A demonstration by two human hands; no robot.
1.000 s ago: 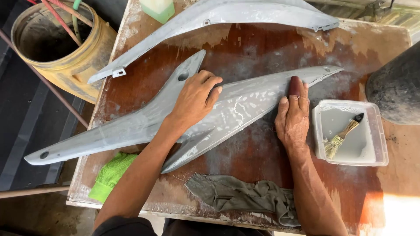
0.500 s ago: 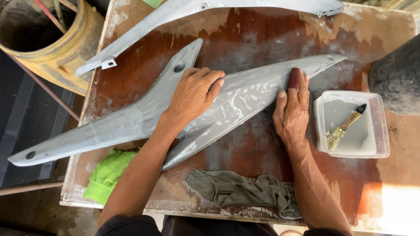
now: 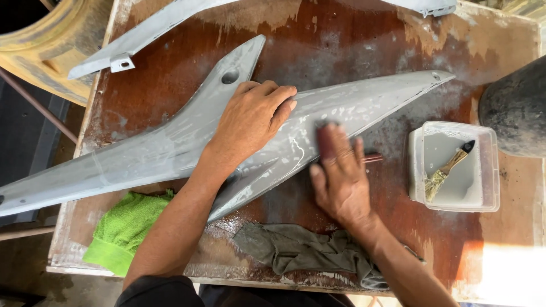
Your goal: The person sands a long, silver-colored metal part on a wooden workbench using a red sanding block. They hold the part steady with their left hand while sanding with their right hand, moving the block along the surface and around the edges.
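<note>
to the right, a clear plastic tub (image 3: 453,166) with a brush (image 3: 447,169) lying inside; near the front edge, a grey rag (image 3: 301,250) and a green cloth (image 3: 124,228); at the top, a second grey panel (image 3: 149,33). across the brown table (image 3: 170,74), a long grey pointed panel (image 3: 142,156), wet and streaked. left hand (image 3: 250,122) flat on the panel, fingers together, gripping nothing. right hand (image 3: 341,176) blurred, pressing a dark red sanding piece (image 3: 326,139) against the panel's lower edge
</note>
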